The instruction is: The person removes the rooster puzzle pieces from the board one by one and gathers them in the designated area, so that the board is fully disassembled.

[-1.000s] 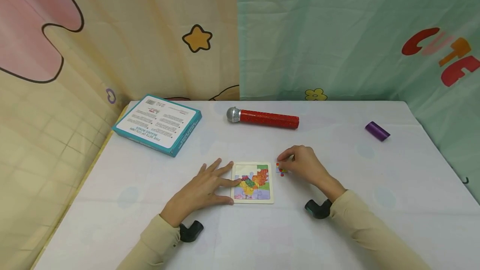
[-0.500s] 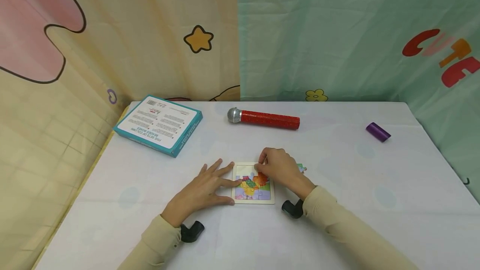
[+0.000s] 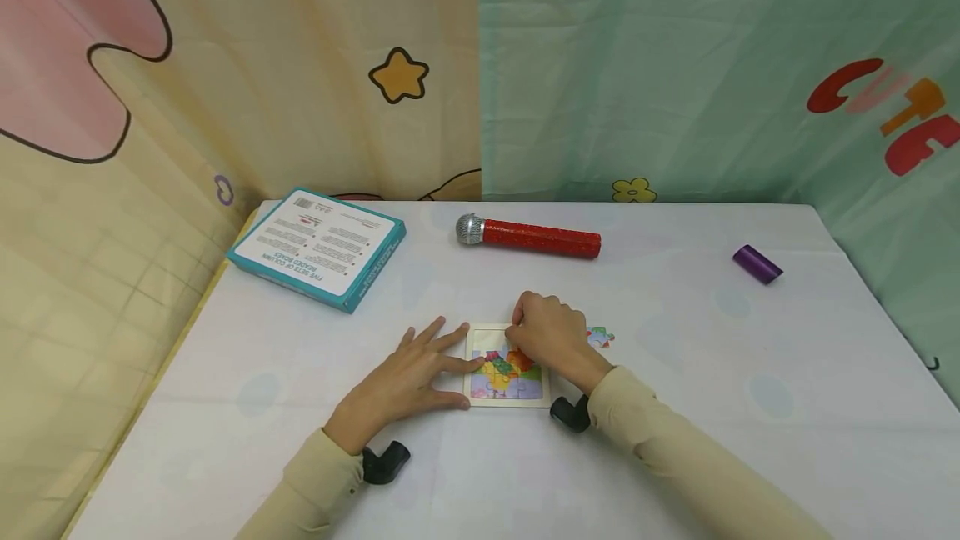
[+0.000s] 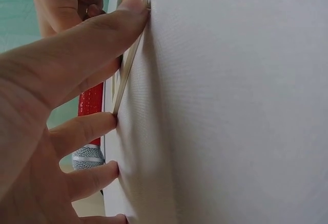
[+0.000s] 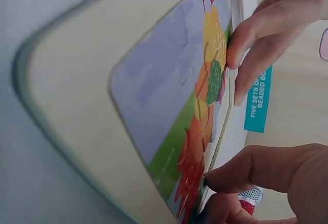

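Note:
A small square jigsaw puzzle [image 3: 510, 390] in a cream tray [image 5: 72, 90] lies on the table between both hands. Its pieces form a yellow and orange bird-like picture; bare tray shows at the upper left. My left hand [image 3: 405, 382] lies with spread fingers at the tray's left side, one finger over the puzzle and the thumb [image 4: 134, 4] at the near corner. My right hand [image 3: 553, 336] pinches a puzzle piece [image 5: 202, 187] at the tray's far edge, the piece mostly hidden by the fingers. Beside it lie loose puzzle pieces [image 3: 600, 337], partly covered by the hand.
A red microphone [image 3: 540, 238] with a silver head lies behind the puzzle. To the back left is a flat teal and white box [image 3: 311, 248], and at the right a short purple tube [image 3: 757, 264]. Printed curtains [image 3: 637, 65] stand behind the white table [image 3: 465, 482].
My right hand has moved left from the loose pieces to the puzzle's far edge, then slightly further left. The loose pieces at the right have come into view. My left hand stays put.

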The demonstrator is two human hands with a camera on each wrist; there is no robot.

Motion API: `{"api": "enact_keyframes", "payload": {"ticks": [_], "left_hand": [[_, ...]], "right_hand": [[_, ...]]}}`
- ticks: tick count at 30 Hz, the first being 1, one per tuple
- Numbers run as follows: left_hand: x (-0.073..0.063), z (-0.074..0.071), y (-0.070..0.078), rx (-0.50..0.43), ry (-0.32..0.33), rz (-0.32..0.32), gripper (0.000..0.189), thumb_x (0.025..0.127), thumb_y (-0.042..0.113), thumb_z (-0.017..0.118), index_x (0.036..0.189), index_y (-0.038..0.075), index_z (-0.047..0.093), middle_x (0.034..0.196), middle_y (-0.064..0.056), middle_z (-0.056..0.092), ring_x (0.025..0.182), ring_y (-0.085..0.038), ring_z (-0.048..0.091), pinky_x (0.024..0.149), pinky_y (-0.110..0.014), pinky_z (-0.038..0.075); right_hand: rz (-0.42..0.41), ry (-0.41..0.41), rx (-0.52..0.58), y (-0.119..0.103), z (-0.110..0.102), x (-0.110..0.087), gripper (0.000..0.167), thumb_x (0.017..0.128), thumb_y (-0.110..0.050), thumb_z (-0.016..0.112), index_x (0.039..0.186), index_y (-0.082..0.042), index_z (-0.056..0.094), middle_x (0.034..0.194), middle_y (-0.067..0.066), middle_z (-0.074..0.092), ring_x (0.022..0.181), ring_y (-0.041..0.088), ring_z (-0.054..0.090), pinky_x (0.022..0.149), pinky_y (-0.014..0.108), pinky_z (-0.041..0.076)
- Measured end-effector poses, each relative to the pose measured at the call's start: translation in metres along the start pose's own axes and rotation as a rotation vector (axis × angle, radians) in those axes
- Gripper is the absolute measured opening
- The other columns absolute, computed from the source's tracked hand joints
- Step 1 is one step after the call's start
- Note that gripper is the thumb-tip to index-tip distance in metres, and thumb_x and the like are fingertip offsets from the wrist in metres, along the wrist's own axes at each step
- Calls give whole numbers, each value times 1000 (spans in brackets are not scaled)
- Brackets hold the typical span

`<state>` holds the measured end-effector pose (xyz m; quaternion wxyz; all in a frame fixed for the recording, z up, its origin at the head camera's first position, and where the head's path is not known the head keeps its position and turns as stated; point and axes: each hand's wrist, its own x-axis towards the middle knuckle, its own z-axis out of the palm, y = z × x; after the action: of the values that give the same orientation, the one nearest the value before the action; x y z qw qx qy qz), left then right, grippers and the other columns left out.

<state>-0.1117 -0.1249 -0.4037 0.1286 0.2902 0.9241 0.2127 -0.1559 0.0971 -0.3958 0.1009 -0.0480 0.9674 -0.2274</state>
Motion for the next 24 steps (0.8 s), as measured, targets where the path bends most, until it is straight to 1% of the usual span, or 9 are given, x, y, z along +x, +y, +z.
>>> {"api": "enact_keyframes", "payload": {"ticks": [8, 13, 15, 17, 20, 24], "left_hand": [[0, 0, 1, -12, 3, -14, 55, 77, 40, 82, 128, 25, 68, 156, -10, 36, 147, -43, 16, 109, -71, 14], [1, 0, 2, -14, 1, -17, 55, 76, 39, 83, 127, 25, 68, 156, -11, 36, 147, -43, 16, 109, -71, 14], [1, 0, 2, -12, -2, -19, 55, 76, 38, 83, 127, 24, 68, 156, -10, 36, 147, -43, 15, 109, -71, 14], [1, 0, 3, -11, -3, -19, 55, 76, 38, 83, 127, 24, 68, 156, -10, 36, 147, -42, 15, 109, -71, 14], [1, 0, 3, -12, -2, -14, 55, 77, 39, 83, 128, 25, 68, 156, -10, 36, 147, -43, 15, 109, -71, 14], [2, 0, 2, -13, 1, -12, 55, 77, 39, 82, 128, 25, 68, 156, -10, 36, 147, -42, 15, 110, -71, 13]], "right_hand": [[17, 11, -24, -2, 3, 5, 14, 79, -23, 65, 86, -12, 61, 63, 0, 57, 56, 19, 55, 56, 36, 43], [39, -9, 12, 2, 0, 4, 18, 81, -28, 66, 88, -12, 60, 63, 0, 58, 56, 18, 56, 56, 35, 43], [36, -18, 34, 5, -2, 2, 18, 82, -29, 66, 87, -13, 61, 62, -1, 58, 57, 17, 55, 54, 33, 42], [15, -15, 51, 9, -3, -1, 16, 83, -29, 65, 85, -13, 62, 61, -1, 58, 57, 16, 55, 52, 31, 42], [-43, 7, 80, 15, -4, -4, 13, 83, -28, 65, 80, -15, 64, 66, -2, 58, 63, 15, 53, 52, 30, 42], [-145, 29, 125, 22, -4, -4, 6, 82, -21, 67, 77, -17, 68, 83, 0, 57, 77, 17, 53, 64, 31, 47]]}}
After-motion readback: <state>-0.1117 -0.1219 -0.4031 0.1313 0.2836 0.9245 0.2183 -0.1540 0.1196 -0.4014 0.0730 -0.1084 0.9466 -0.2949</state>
